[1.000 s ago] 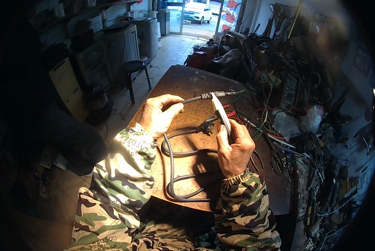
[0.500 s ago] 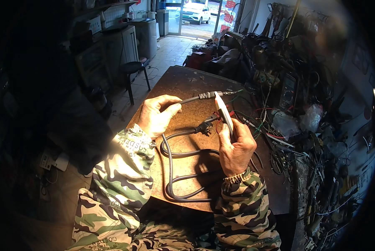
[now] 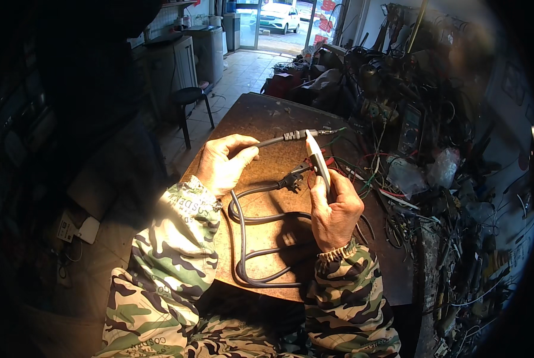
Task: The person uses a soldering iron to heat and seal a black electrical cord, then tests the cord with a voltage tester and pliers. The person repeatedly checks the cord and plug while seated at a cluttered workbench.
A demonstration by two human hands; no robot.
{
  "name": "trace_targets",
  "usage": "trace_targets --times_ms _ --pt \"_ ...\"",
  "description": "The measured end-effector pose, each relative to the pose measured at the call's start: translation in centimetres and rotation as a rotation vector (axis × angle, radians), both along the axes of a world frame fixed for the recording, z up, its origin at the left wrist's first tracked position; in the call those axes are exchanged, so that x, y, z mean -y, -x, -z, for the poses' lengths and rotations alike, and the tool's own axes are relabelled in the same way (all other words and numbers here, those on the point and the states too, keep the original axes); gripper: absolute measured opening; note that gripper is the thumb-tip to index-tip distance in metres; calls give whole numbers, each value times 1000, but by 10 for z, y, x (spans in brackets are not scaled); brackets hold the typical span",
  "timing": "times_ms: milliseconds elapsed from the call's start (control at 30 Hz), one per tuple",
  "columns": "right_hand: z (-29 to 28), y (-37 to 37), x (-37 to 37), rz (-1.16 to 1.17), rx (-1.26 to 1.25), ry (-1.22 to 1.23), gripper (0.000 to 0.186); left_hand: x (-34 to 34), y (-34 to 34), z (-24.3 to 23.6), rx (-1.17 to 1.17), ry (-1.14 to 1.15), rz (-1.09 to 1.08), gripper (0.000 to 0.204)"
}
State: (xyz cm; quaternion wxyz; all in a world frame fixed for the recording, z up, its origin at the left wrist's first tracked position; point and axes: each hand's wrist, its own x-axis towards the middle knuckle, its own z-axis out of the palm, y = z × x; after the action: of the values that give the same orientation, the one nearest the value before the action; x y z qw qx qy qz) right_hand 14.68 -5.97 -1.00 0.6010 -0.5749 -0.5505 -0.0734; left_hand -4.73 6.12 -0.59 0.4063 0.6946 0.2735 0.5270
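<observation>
My left hand (image 3: 228, 164) is closed on a black power cord (image 3: 271, 142), thumb and fingers pinching it over the table. The cord's end has a ribbed sleeve (image 3: 292, 136), with bare metal and a green wire (image 3: 338, 129) beyond it. My right hand (image 3: 337, 212) grips a knife (image 3: 316, 152) with a pale, pointed blade and a dark handle. Its tip is at the ribbed end; whether it touches cannot be made out. On the tabletop the cord lies in loops (image 3: 267, 220), beside a black plug (image 3: 291, 182) with a red-handled clip (image 3: 305, 166) near it.
The worn wooden table (image 3: 267, 110) is lit under my hands. At its right lie tangled wires, a multimeter (image 3: 410, 128) and clear plastic bags (image 3: 444, 168). Beyond the far left edge stands a black stool (image 3: 188, 95). A dark, blurred figure (image 3: 94, 77) fills the left side.
The dark figure at the left has shifted up and away, uncovering more floor and boxes. My right hand and the knife have moved barely; the left hand is still.
</observation>
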Motion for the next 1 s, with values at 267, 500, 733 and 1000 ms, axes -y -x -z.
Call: trace_targets --times_ms 267,500,733,1000 --pt "1 0 -1 -15 21 -27 19 -1 -2 1 -5 7 4 16" --pt "1 4 -1 -31 21 2 19 1 0 0 15 23 2 16" --pt "6 -6 4 8 36 17 19 -3 -17 6 10 25 48 17" --pt "0 6 0 -65 -5 24 19 1 -1 0 -8 23 -18 16"
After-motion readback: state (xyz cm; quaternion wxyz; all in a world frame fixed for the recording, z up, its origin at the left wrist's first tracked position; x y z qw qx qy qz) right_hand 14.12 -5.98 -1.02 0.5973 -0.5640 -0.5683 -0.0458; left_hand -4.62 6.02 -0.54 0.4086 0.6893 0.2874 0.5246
